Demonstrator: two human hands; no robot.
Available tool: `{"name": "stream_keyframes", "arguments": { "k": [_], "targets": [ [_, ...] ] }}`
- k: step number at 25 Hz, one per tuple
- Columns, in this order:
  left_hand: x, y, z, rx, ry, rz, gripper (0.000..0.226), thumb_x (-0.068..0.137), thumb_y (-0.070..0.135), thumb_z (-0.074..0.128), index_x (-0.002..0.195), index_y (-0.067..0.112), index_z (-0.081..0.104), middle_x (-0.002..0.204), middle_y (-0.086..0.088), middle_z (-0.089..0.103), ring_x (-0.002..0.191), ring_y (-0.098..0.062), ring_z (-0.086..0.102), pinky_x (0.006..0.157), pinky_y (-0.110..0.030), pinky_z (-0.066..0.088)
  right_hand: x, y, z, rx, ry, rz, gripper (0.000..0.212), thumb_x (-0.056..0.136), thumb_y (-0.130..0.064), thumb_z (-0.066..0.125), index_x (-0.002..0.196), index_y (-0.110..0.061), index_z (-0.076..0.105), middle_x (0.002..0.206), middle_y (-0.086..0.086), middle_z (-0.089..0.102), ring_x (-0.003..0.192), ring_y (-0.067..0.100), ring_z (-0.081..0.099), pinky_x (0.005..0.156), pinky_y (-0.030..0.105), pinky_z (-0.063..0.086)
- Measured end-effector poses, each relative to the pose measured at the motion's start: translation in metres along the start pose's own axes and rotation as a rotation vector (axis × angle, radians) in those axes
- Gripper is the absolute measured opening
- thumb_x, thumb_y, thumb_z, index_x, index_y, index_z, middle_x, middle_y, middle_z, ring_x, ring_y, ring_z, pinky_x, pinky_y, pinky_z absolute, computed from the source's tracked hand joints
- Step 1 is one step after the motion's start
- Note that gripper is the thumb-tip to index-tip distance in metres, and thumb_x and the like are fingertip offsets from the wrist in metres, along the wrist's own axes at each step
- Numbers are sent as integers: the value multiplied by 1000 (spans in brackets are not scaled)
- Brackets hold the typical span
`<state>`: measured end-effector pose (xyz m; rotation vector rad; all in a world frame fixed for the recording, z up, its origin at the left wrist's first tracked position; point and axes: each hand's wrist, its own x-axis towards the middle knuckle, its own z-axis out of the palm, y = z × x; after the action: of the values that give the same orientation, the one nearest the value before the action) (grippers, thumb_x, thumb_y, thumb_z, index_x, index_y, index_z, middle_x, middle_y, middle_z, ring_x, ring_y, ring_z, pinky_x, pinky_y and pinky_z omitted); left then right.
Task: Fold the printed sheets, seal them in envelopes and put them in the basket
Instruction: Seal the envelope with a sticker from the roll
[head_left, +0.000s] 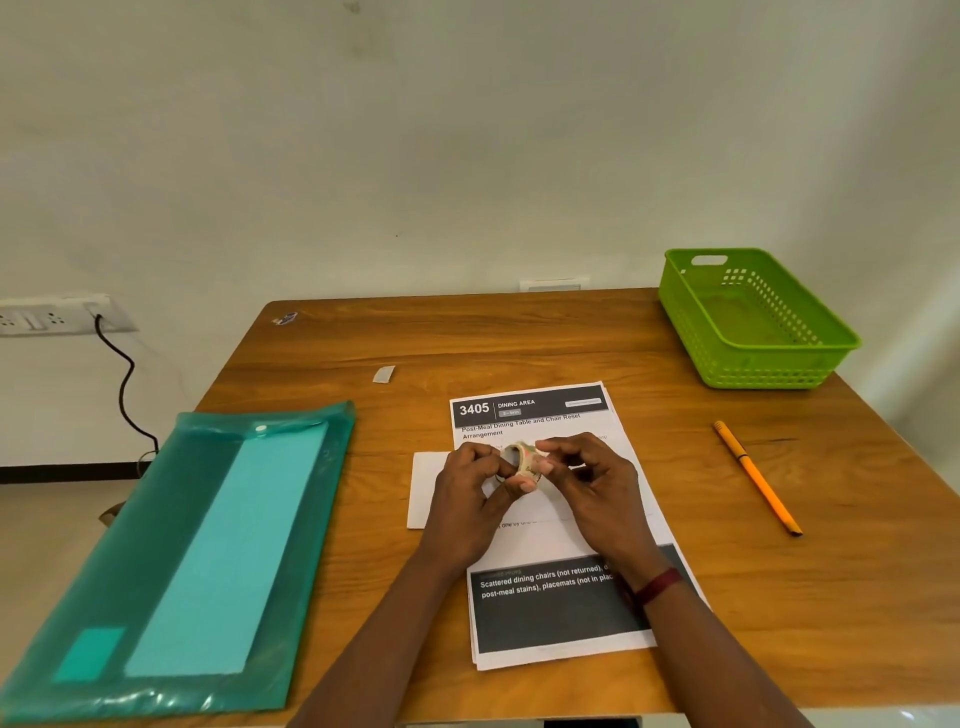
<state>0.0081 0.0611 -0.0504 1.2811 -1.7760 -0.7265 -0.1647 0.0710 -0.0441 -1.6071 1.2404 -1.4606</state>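
Note:
A stack of printed sheets (540, 613) headed "3405 Dining Area" lies flat on the wooden table (519, 332) in front of me. Across it, under my hands, lies a white envelope (427, 486). My left hand (470, 506) and my right hand (592, 486) meet above the envelope, and both pinch a small roll of tape (522, 460) between the fingertips. The green plastic basket (748, 322) stands at the table's far right corner with nothing in it.
A teal translucent document folder (182, 551) lies at the left, hanging over the table's edge. An orange pen (756, 478) lies to the right of the sheets. A small grey scrap (383, 374) sits mid-table. A wall socket with a black cable (122, 384) is at the left.

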Motion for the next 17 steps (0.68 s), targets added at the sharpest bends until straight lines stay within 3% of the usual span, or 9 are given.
{"name": "stream_keyframes", "arguments": {
  "k": [6,11,17],
  "targets": [
    [-1,4,-1,-71,29,-32,38,78,54,59,87,18,69,96,6,61,93,-10,55,73,-22,44,0,3,0,-11,-6,-27,12,82,-10,74,91,-18,74,92,-5,70,90,13,67,71,29,56],
    [1,4,-1,-86,63,-114,15,85,38,67,83,24,63,95,6,63,89,-10,57,69,-17,43,-1,2,-2,0,6,-27,13,83,-5,73,91,-15,74,91,-6,70,90,14,67,72,25,54],
    [1,0,-2,-178,142,-147,32,76,56,61,82,25,64,99,8,65,93,-12,61,72,-31,55,-1,-1,-4,71,57,44,11,83,-9,73,90,-17,74,91,-10,73,90,14,68,75,28,56]
  ]
}}
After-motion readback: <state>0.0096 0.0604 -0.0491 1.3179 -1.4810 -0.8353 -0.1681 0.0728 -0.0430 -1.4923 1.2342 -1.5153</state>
